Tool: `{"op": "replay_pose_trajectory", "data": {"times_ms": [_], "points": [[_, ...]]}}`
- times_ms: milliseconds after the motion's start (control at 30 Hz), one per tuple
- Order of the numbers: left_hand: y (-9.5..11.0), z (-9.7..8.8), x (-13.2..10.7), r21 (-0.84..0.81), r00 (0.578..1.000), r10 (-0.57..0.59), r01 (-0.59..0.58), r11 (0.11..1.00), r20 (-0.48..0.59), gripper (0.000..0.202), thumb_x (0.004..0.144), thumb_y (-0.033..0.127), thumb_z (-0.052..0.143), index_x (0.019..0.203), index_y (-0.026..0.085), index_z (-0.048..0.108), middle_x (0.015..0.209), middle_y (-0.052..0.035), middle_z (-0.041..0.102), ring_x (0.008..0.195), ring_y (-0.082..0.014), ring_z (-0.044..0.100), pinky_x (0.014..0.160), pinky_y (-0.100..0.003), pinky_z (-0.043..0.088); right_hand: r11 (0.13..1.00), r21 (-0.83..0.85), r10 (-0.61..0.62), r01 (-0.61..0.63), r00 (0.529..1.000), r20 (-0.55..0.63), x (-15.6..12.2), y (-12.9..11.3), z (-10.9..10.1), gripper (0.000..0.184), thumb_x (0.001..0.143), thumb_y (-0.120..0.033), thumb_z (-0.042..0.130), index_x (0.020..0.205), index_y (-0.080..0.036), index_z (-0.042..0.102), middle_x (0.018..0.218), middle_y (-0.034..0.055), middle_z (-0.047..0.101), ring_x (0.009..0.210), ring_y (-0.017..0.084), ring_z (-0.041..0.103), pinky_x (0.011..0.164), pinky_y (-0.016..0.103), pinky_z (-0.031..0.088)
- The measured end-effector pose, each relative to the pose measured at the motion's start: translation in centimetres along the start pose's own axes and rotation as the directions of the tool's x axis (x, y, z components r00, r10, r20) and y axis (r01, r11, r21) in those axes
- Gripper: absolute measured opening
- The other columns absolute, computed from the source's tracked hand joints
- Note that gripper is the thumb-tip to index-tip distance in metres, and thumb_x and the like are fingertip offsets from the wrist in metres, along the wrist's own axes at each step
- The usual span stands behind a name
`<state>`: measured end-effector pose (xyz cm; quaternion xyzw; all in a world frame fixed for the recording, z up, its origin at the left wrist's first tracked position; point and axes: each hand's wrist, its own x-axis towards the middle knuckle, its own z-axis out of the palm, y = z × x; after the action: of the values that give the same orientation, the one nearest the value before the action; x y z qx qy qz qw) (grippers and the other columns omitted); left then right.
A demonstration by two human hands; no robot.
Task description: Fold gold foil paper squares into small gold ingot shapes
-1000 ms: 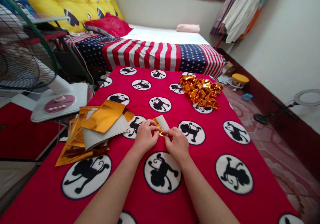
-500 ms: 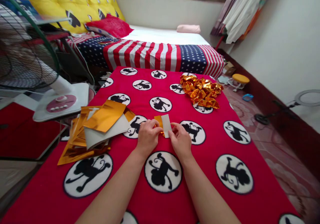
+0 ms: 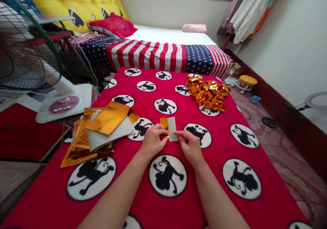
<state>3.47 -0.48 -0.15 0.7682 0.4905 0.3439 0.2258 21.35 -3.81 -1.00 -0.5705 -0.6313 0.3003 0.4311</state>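
A small folded sheet of gold foil paper [image 3: 170, 127], white on its back, lies on the red monkey-print cloth [image 3: 230, 161] in front of me. My left hand [image 3: 152, 141] pinches its near left edge with curled fingers. My right hand [image 3: 190, 146] touches its near right edge with thumb and forefinger. A loose stack of gold foil sheets [image 3: 99, 130] lies just left of my left hand. A heap of folded gold foil pieces [image 3: 208, 92] sits at the far right of the cloth.
A standing fan [image 3: 28, 51] with its white base [image 3: 63, 103] is at the left. Beyond the cloth is a bed with a stars-and-stripes cover [image 3: 158, 53]. A small yellow stool [image 3: 246, 80] and a ring light [image 3: 315, 101] are on the floor at the right.
The paper has been laid flatter and turned so more of its white back shows. My hands have drawn a little apart along its near edge.
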Motion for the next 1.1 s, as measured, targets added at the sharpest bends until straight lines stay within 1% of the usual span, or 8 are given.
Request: {"op": "replay_pose_trajectory", "data": {"times_ms": [200,333,467,567,633,767,933,1100], "points": [[-0.5,-0.5,0.6,-0.086,0.997,0.039,-0.033,0.996,0.061,0.012,0.071,0.014,0.071,0.081,0.021,0.073,0.09,-0.0029,0.063,0.083,-0.0163,0.062,0.08,-0.03,0.05,0.995,-0.061,-0.077,0.08,0.996,0.046,-0.2,-0.5,-0.3,0.029,0.08,-0.012,0.05,0.096,-0.023,0.072,0.09,0.0026,0.065,0.059,0.011,0.051,0.056,0.023,0.042],[-0.4,-0.7,0.6,-0.086,0.994,0.041,-0.033,0.996,0.096,0.014,0.069,0.014,0.072,0.081,0.02,0.072,0.093,-0.0034,0.063,0.085,-0.0168,0.062,0.082,-0.03,0.051,0.978,-0.18,-0.102,0.107,0.994,0.036,-0.3,-0.3,-0.5,0.028,0.082,-0.012,0.052,0.097,-0.025,0.073,0.09,0.0027,0.061,0.065,0.012,0.054,0.06,0.023,0.044],[-0.6,-0.7,0.5,-0.095,0.994,0.046,-0.036,0.995,0.099,0.015,0.07,0.012,0.071,0.082,0.021,0.071,0.096,-0.0035,0.063,0.088,-0.0174,0.062,0.084,-0.031,0.05,0.924,-0.322,-0.215,0.204,0.977,0.003,-0.1,-0.2,-0.8,0.021,0.082,-0.015,0.06,0.091,-0.027,0.074,0.103,0.0044,0.058,0.085,0.017,0.057,0.074,0.028,0.049],[-0.8,-0.6,0.3,-0.089,0.994,0.05,-0.042,0.995,0.094,0.016,0.07,0.011,0.069,0.082,0.021,0.07,0.096,-0.0035,0.063,0.09,-0.0178,0.062,0.085,-0.031,0.05,0.892,-0.351,-0.297,0.285,0.955,0.019,0.1,-0.3,-1.1,0.015,0.084,-0.019,0.063,0.087,-0.028,0.075,0.111,0.0046,0.059,0.095,0.02,0.054,0.085,0.034,0.048],[-0.8,-0.5,0.3,-0.077,0.995,0.05,-0.043,0.996,0.089,0.017,0.07,0.01,0.068,0.082,0.021,0.071,0.096,-0.0037,0.063,0.09,-0.018,0.062,0.085,-0.032,0.05,0.884,-0.342,-0.322,0.318,0.946,0.048,0.3,-0.3,-1.2,0.014,0.087,-0.021,0.063,0.087,-0.028,0.075,0.109,0.004,0.062,0.099,0.021,0.053,0.087,0.036,0.047],[-0.4,-0.4,0.2,-0.062,0.998,0.038,-0.034,0.998,0.058,0.012,0.071,0.014,0.069,0.081,0.02,0.071,0.095,-0.0041,0.064,0.089,-0.0185,0.062,0.085,-0.033,0.05,0.907,-0.278,-0.303,0.315,0.949,0.087,0.5,-0.2,-1.3,0.016,0.088,-0.021,0.06,0.088,-0.028,0.074,0.1,0.0034,0.067,0.099,0.021,0.055,0.088,0.037,0.047],[-0.1,-0.2,0.2,-0.047,0.999,0.013,-0.012,0.999,0.031,0.008,0.071,0.015,0.07,0.076,0.02,0.071,0.092,-0.0037,0.064,0.088,-0.0185,0.062,0.086,-0.034,0.05,0.953,-0.199,-0.217,0.228,0.973,0.078,0.8,-0.4,-0.9,0.014,0.088,-0.021,0.059,0.087,-0.025,0.073,0.095,0.0038,0.067,0.092,0.019,0.06,0.083,0.033,0.048],[-0.3,0.0,0.1,-0.042,0.999,0.025,-0.024,0.999,0.025,0.008,0.071,0.015,0.071,0.076,0.021,0.071,0.092,-0.0037,0.064,0.088,-0.0186,0.061,0.086,-0.034,0.05,0.967,-0.227,-0.112,0.12,0.993,0.044,1.0,-0.8,-0.2,0.013,0.087,-0.025,0.059,0.083,-0.023,0.071,0.09,0.0033,0.067,0.084,0.017,0.062,0.075,0.028,0.048]]}}
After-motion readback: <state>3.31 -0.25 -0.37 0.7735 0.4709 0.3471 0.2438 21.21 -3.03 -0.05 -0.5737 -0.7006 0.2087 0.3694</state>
